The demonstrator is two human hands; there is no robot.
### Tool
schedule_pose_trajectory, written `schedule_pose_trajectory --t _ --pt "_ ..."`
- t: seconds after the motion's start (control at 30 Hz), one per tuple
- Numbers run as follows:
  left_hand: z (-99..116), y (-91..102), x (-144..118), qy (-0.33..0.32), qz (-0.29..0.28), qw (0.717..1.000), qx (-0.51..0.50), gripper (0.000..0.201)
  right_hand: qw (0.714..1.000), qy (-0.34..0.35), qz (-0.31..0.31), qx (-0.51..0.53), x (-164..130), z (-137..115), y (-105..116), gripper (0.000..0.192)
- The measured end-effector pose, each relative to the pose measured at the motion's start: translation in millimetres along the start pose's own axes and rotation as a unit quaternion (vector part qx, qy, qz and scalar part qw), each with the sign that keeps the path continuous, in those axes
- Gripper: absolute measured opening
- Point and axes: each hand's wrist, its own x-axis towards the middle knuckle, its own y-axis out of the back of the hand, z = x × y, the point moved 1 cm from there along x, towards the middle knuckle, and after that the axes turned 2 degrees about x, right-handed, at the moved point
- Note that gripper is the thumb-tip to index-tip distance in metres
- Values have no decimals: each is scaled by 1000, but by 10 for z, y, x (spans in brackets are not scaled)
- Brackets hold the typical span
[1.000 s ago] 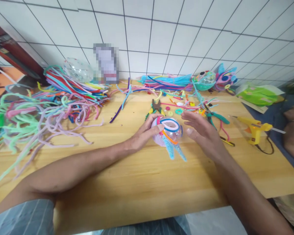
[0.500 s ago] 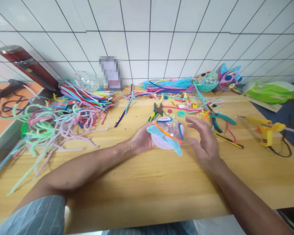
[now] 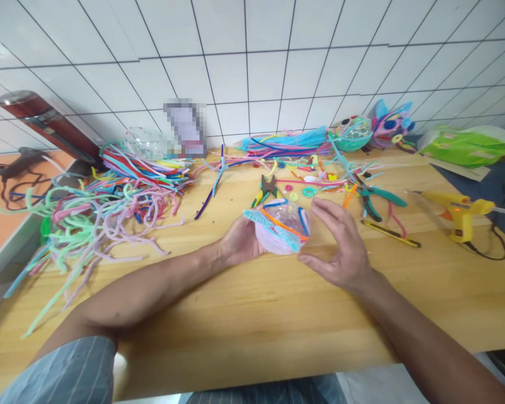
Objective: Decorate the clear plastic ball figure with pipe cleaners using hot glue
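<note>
A clear plastic ball [image 3: 283, 227] wrapped in lilac, orange and blue pipe cleaners is held low over the wooden table. My left hand [image 3: 240, 241] cups it from the left side, its fingers partly hidden behind the ball. On the ball's near side lies a light-blue wing-like strip of pipe cleaner [image 3: 273, 229]. My right hand [image 3: 340, 244] is at the ball's right, thumb and fingers spread apart and holding nothing; the thumb tip is very close to the ball, and I cannot tell whether it touches. Just beyond the ball lie yellow-green handled pliers [image 3: 266, 189].
Loose pipe cleaners [image 3: 109, 219] sprawl at the left, near a dark red flask [image 3: 50, 129]. To the right lie teal-handled pliers [image 3: 379, 196], a yellow cutter knife [image 3: 391, 233] and a yellow glue gun [image 3: 460, 213]. Decorated balls [image 3: 353, 134] stand by the tiled wall.
My right hand has come left, closer to the ball, with its fingers still apart. The ball has turned in my left hand, so the light-blue strip lies at a different angle. The view has shifted slightly.
</note>
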Motion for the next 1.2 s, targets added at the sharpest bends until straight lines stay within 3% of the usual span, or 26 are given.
schedule_pose_trajectory --t 0.23,0.37,0.53,0.7,0.9,1.2 --pt "-31 -18 -16 20 -29 999 17 54 999 48 11 1 -32 -29 -110 72" --pt "-41 3 -25 12 -39 999 1 50 1000 23 14 8 -39 -31 -142 58" --pt "-38 20 -17 3 -35 999 -9 46 998 6 33 44 -45 -18 -161 60" --pt "-51 59 -10 15 -19 1000 -12 49 997 -26 28 61 -58 -4 -186 45" --pt "-34 41 -26 9 -10 1000 -8 48 996 -37 66 40 -32 -76 -193 42" --pt "-42 22 -39 0 -2 1000 -8 48 997 -40 57 27 -81 -51 -202 31"
